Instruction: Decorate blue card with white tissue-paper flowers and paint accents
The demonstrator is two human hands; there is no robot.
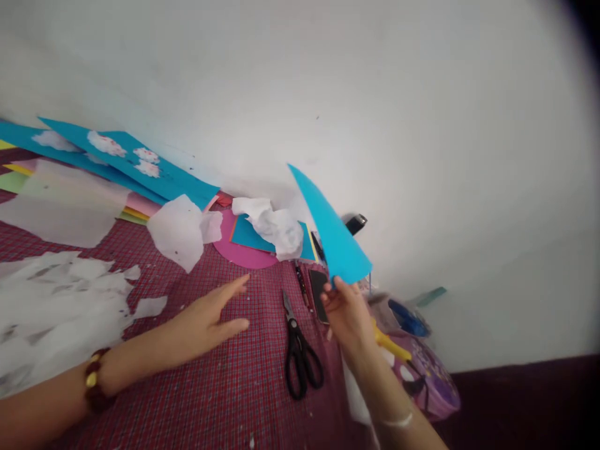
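Observation:
A pointed piece of bright blue paper [330, 228] stands up from my right hand [349, 309], pinched near its lower edge between thumb and fingers. My left hand [213, 322] is over the red checked cloth [206, 400], its fingers stretched out and thumb apart, with nothing in it. Between the two hands lie black-handled scissors [296, 350], blades closed and pointing away from me. Just beyond them are a dark pen [302, 284] and a dark phone-like slab [319, 294], partly covered by my right hand.
Torn white paper [60, 312] is heaped at the left. Blue sheets [173, 175] with white patches lean by the white wall [422, 125]. Crumpled white paper [274, 228] rests on a blue piece and a pink sheet [234, 250]. A purple pouch [435, 375] sits at the right.

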